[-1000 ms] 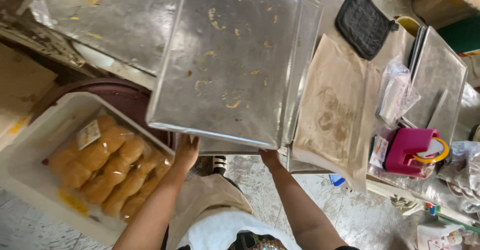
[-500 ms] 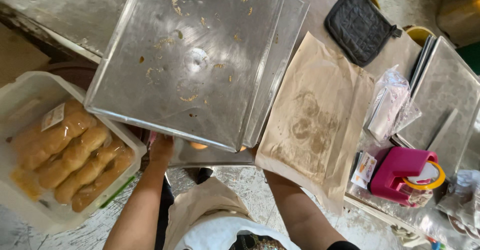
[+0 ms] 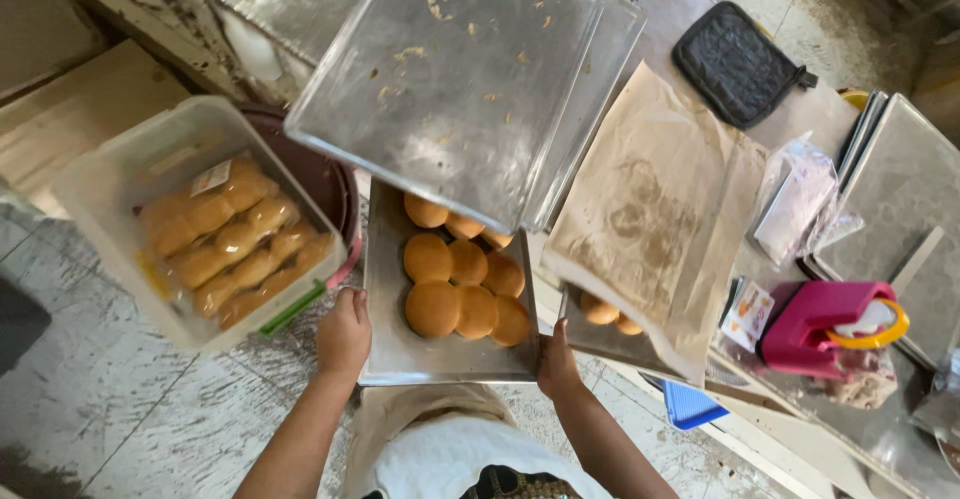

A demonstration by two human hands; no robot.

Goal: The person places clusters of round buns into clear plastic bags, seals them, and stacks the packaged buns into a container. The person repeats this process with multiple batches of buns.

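The bun tray [image 3: 400,354] is hemmed in: the clear plastic tub [image 3: 110,209] of rolls crowds its left edge, the brown paper [image 3: 650,219] and a second bun tray [image 3: 600,334] press against its right, and two stacked empty trays [image 3: 450,79] overhang its far half, roofing the buns [image 3: 462,279] there. Open room lies only at its near edge; the near buns are uncovered from above; bare metal runs along its near left strip.

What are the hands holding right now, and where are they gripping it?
Both hands grip a metal baking tray of round buns: left hand on its near-left edge, right hand at its near-right corner.
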